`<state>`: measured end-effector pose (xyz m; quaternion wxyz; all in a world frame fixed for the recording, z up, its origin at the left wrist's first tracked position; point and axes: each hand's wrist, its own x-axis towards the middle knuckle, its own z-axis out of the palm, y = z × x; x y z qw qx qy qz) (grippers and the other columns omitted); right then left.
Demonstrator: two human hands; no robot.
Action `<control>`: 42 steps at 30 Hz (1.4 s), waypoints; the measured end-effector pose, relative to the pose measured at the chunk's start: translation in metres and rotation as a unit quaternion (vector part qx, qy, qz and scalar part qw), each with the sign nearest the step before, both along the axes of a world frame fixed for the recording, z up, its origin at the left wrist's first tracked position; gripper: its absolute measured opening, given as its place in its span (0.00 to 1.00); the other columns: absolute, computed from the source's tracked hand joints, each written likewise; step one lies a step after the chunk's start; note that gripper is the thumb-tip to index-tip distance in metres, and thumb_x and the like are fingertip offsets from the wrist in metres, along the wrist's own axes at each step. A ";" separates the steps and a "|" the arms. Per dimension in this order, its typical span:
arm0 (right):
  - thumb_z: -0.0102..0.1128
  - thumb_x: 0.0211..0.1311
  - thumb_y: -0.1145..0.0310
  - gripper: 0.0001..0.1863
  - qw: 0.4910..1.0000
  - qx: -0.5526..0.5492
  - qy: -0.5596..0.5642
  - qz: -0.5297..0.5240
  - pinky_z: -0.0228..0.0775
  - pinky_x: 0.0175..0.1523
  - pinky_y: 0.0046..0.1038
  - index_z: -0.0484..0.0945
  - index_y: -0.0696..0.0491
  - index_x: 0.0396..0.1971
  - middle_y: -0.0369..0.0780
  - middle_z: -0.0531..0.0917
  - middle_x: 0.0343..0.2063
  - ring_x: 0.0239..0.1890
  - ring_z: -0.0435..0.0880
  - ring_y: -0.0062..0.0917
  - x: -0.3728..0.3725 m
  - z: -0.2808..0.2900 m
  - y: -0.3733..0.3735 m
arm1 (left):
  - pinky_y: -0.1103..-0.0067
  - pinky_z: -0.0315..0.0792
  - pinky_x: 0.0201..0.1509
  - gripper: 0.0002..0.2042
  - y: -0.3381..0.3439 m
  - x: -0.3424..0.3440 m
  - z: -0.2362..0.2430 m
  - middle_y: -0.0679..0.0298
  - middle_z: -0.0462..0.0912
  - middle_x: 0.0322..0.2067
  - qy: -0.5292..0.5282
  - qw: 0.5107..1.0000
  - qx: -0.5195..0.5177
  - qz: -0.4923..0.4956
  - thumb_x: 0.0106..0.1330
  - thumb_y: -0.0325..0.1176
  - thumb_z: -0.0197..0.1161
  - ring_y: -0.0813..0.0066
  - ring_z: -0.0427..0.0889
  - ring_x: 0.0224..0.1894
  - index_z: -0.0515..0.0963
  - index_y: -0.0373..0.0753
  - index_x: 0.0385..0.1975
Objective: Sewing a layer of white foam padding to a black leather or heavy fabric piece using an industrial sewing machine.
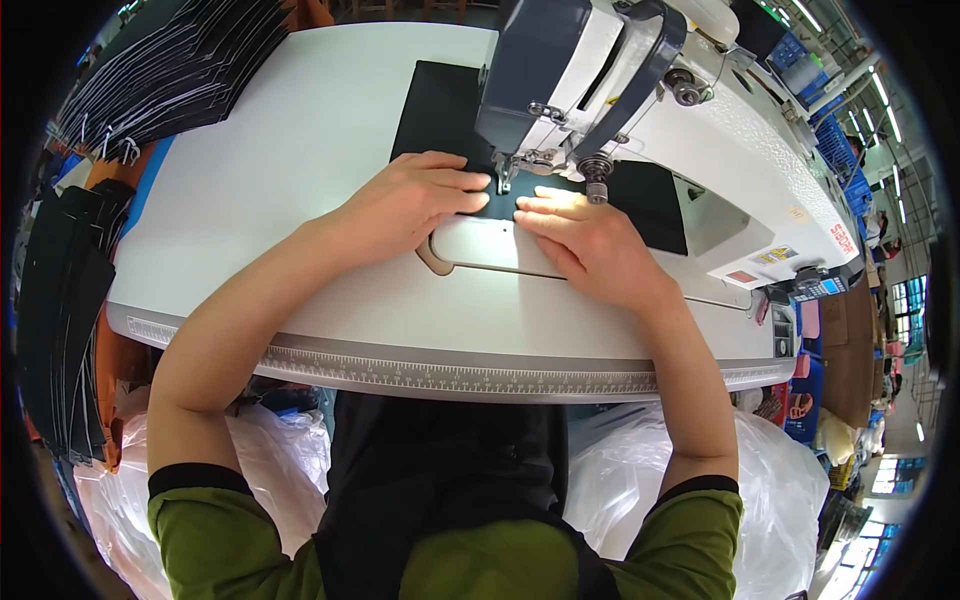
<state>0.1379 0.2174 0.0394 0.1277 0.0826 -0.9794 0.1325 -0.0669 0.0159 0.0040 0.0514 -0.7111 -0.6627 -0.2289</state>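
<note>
Blue plastic crates line the upper right of the frame, their contents too small to make out. Around the centre, a black fabric panel lies on the white worktop, running under the presser foot of the sewing machine. The left hand is open, its outstretched fingertips resting on the panel left of the foot. The right hand, also open and gripping nothing, lays extended fingers on the fabric just right of it.
</note>
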 end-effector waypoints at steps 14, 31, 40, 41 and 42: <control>0.61 0.67 0.68 0.13 0.994 0.018 0.106 0.001 0.71 0.41 0.31 0.86 0.53 0.48 0.41 0.82 0.33 0.31 0.76 0.33 -0.014 -0.025 0.018 | 0.70 0.71 0.67 0.12 0.025 -0.022 -0.002 0.70 0.85 0.58 -0.025 0.999 -0.001 0.041 0.68 0.27 0.62 0.62 0.78 0.63 0.86 0.42 0.49; 0.66 0.60 0.72 0.09 0.992 0.029 0.105 -0.067 0.75 0.42 0.29 0.85 0.54 0.41 0.37 0.88 0.37 0.34 0.83 0.31 0.002 -0.017 0.018 | 0.70 0.72 0.55 0.07 0.067 -0.039 0.002 0.63 0.84 0.47 0.127 0.987 0.046 0.082 0.68 0.28 0.61 0.62 0.78 0.46 0.84 0.39 0.42; 0.67 0.58 0.76 0.12 0.951 -0.090 0.262 -0.138 0.79 0.45 0.28 0.86 0.56 0.43 0.39 0.90 0.42 0.40 0.88 0.33 0.007 -0.025 0.045 | 0.71 0.70 0.54 0.06 0.052 -0.042 -0.002 0.64 0.81 0.44 -0.004 0.997 0.054 0.046 0.67 0.27 0.62 0.61 0.77 0.46 0.78 0.41 0.42; 0.67 0.58 0.76 0.12 0.950 -0.088 0.268 -0.137 0.79 0.45 0.28 0.86 0.56 0.43 0.39 0.90 0.42 0.40 0.88 0.33 0.009 -0.022 0.046 | 0.71 0.69 0.54 0.05 0.038 -0.036 0.003 0.64 0.81 0.44 -0.010 0.998 0.051 0.033 0.66 0.27 0.63 0.61 0.76 0.46 0.77 0.41 0.40; 0.67 0.59 0.76 0.12 0.950 -0.097 0.253 -0.155 0.79 0.46 0.29 0.86 0.56 0.44 0.39 0.90 0.42 0.40 0.88 0.32 0.011 -0.022 0.046 | 0.71 0.68 0.54 0.05 0.019 -0.031 0.004 0.65 0.80 0.43 -0.017 0.998 0.048 0.022 0.65 0.27 0.63 0.61 0.76 0.45 0.77 0.41 0.38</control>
